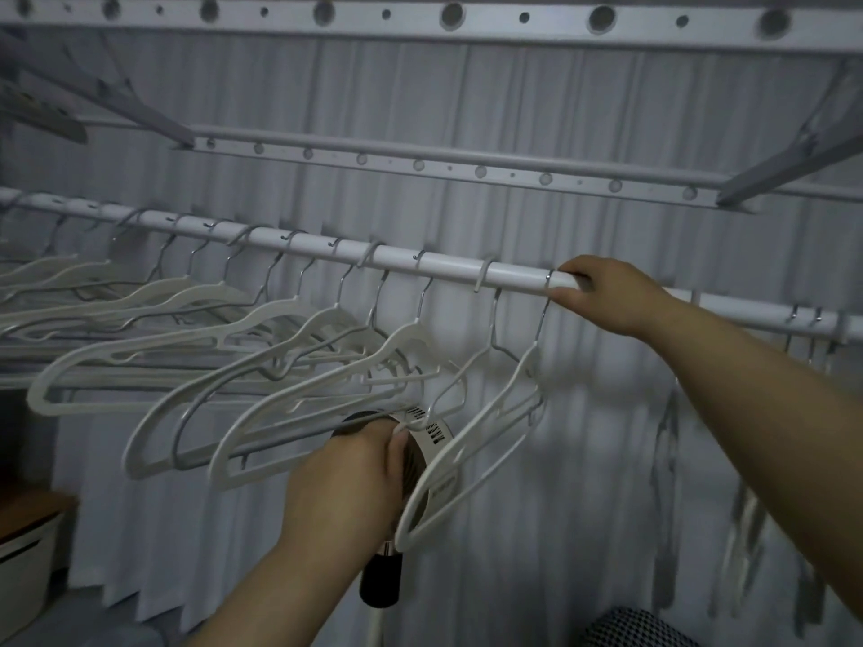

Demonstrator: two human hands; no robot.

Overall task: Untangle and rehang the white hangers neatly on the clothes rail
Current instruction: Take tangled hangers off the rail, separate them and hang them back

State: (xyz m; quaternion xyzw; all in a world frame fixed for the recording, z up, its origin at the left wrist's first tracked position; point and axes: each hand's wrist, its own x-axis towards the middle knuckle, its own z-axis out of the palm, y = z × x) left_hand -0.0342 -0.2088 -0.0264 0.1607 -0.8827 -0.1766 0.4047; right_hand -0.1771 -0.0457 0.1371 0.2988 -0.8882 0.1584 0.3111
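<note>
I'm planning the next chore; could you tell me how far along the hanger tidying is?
Most white hangers hook evenly along the clothes rail. The left hand pinches one hanger's bar while the right hand grips the rail by the end hanger's hook. The middle hangers' crossed arms need untangling.

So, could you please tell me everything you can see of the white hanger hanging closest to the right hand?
The white hanger looks like plastic, with a thin metal hook over the clothes rail beside the right hand, which grips the rail. Its body hangs tilted, lower end toward the camera, near the left hand, which pinches a neighbouring hanger; contact there is unclear.
</note>
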